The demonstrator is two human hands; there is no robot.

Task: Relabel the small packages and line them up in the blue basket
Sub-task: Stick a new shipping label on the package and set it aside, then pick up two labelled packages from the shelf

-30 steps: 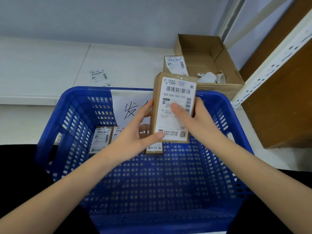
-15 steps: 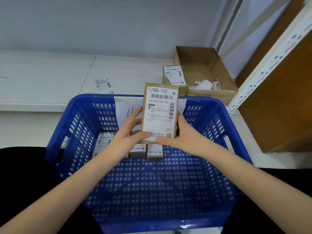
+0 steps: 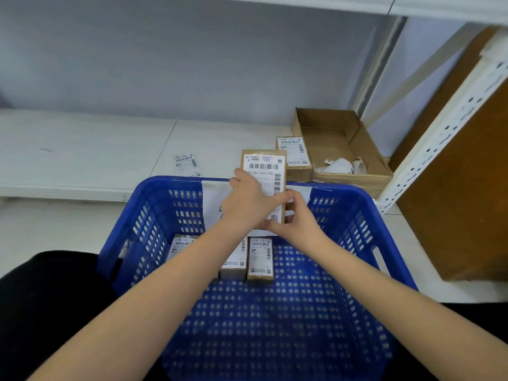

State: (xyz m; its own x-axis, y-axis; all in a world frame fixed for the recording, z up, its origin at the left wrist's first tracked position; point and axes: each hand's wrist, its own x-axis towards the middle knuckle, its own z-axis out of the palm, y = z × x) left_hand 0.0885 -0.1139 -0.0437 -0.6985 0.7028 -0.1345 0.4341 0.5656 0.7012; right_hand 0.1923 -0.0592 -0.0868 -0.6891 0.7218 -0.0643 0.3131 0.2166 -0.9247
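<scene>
A brown package (image 3: 270,171) with a white barcode label stands upright over the blue basket's (image 3: 354,215) far rim; the left hand (image 3: 251,202) lies across its face gripping it, and the right hand (image 3: 298,220) pinches its lower edge.

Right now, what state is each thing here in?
Held package: upright, labelled, over the basket's far rim.
Left hand: gripping it.
Right hand: pinching its lower edge.
Blue basket: holds labelled packages in a row.
Cardboard box: open.
</scene>
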